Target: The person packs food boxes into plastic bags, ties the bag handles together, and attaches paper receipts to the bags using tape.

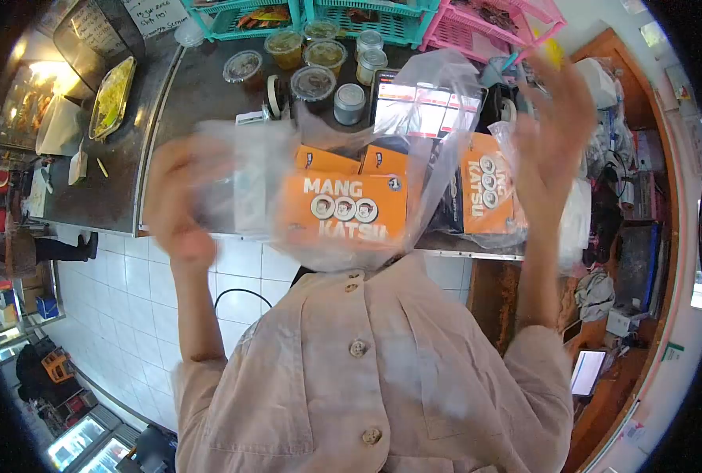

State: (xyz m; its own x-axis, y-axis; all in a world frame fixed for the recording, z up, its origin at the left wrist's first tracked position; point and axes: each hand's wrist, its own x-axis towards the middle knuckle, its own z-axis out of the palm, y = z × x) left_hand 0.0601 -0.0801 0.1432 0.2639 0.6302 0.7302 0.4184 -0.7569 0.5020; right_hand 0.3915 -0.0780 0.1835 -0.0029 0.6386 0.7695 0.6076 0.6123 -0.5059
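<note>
Orange boxes [343, 206] inside a clear bag [414, 134] are showing "MANG KATSU" in white; a whiteboard's [156, 14] handwriting is staying illegible.

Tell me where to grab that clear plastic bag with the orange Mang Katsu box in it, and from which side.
Grip the clear plastic bag by its open upper edges, one hand at each side, as the left hand and right hand roughly do. The orange box weighs down the bottom, so the film there is stretched taut; the loose mouth likely offers slack to pinch.
</note>
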